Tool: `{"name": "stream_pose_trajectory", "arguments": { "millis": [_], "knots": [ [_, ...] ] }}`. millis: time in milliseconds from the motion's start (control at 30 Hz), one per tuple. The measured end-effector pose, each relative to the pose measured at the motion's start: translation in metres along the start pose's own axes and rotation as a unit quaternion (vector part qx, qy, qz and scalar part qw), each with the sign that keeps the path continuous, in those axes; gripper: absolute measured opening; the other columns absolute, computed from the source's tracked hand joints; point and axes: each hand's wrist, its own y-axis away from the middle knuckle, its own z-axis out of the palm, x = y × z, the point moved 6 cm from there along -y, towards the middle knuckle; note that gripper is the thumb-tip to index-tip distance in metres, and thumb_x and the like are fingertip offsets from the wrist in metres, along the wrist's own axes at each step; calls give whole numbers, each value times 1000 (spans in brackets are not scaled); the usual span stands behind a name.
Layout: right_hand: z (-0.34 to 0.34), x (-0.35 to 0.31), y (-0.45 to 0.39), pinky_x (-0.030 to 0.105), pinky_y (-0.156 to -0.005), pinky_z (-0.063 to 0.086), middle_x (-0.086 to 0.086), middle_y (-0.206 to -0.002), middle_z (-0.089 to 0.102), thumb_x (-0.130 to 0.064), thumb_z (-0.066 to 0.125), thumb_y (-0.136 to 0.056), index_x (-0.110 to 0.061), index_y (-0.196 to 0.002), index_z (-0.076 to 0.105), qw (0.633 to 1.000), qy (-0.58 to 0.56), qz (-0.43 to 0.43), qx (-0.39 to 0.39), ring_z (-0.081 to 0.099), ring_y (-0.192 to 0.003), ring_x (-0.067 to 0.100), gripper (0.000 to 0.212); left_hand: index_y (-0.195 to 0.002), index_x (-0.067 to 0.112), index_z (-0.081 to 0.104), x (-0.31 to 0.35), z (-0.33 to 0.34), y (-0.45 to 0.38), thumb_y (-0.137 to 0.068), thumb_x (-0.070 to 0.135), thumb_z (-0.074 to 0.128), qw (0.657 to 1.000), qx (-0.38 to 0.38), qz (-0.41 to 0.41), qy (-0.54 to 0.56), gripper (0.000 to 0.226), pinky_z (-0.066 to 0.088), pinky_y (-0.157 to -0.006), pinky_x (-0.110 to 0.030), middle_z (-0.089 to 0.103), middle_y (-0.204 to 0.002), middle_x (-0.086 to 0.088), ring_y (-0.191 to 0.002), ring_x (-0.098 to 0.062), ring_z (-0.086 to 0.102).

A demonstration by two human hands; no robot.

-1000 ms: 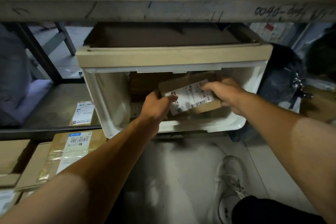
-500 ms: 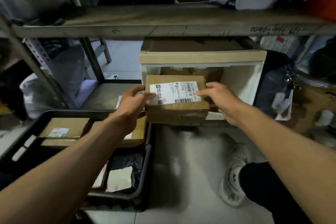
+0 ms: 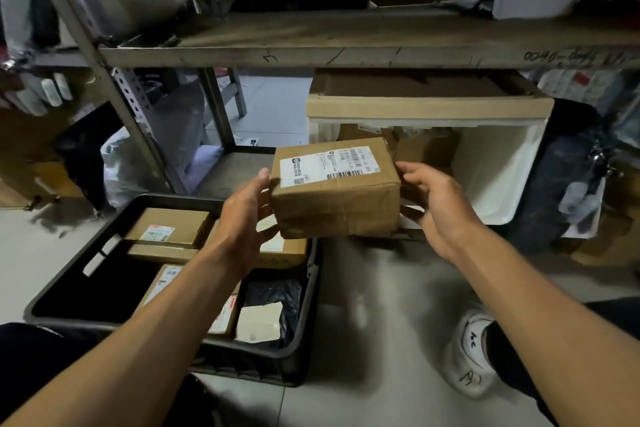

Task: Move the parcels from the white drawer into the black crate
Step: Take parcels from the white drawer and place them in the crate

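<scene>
**One parcel in transit, crate partly filled, drawer not yet empty**

Grey metal shelving [image 3: 138, 121] fills a dim storeroom with a pale tiled floor [image 3: 381, 305]. On that floor sits the black crate [image 3: 69, 274], which already holds several taped cardboard parcels [image 3: 166, 227] and a dark bag. To its right the white drawer [image 3: 498, 170] stands pulled open, with at least one more brown box visible inside, so work remains. Between drawer and crate, over the crate's near corner, hangs the labelled parcel [image 3: 337, 204]. The left hand [image 3: 247, 215] grips its left end, thumb on top; the right hand [image 3: 436, 201] holds the right end, fingers curled behind it.
</scene>
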Motion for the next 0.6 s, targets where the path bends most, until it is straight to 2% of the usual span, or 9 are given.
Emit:
{"name": "stream_pose_trajectory", "arguments": {
  "millis": [67,133,200,267,367,433,533,600],
  "knots": [
    [-2,-4,-1,33,-85,53,1,-107,74,-2,41,-91,-19,-119,72,1000,9,-14,3,64,-102,18,45,-125,21,67,0,1,-1,-103,48,43,1000,-5,8,-3,42,46,-85,-38,71,-122,-4,-118,-23,61],
    [-4,-5,-2,27,-76,52,-3,-107,74,8,39,-86,-21,-123,71,999,28,-21,7,65,-98,13,57,-123,18,69,0,2,-2,-105,29,44,999,-6,35,-4,32,48,-84,-37,72,-117,-7,-115,-26,64],
    [-4,-5,-2,24,-72,51,-5,-106,73,13,37,-85,-22,-126,69,999,38,-19,5,64,-96,10,63,-121,15,70,-1,1,-1,-101,5,45,999,-2,50,-3,34,52,-86,-39,74,-112,-10,-109,-27,68],
    [-3,-5,-2,23,-69,52,-5,-103,72,13,37,-86,-23,-124,69,999,43,-18,-1,63,-92,10,62,-120,14,70,-4,-1,-1,-97,-5,47,998,4,55,4,38,53,-89,-40,75,-111,-11,-108,-30,69],
    [-1,-1,0,25,-67,51,-6,-92,71,9,39,-89,-26,-107,71,998,57,-8,-4,62,-84,10,51,-112,17,71,-7,-3,0,-98,0,55,998,4,53,22,28,53,-84,-36,75,-109,-9,-107,-28,70],
    [-2,3,-1,27,-68,50,-5,-89,71,7,42,-90,-24,-102,68,999,52,-6,12,63,-84,12,42,-108,17,72,-6,-3,1,-98,1,56,998,4,54,38,25,52,-87,-36,76,-106,-10,-105,-28,70],
    [-3,9,-2,32,-72,49,-3,-87,71,1,45,-93,-20,-95,67,999,48,-4,20,64,-85,16,31,-109,15,71,-1,-4,4,-99,2,53,997,3,58,49,25,52,-94,-39,76,-105,-10,-104,-26,71],
    [0,9,-2,31,-70,50,-3,-85,73,-1,45,-95,-21,-95,70,999,34,-5,11,65,-84,16,32,-115,19,70,-1,-8,3,-101,4,49,999,12,43,29,30,51,-94,-38,76,-109,-7,-109,-23,69]
  ]
}}
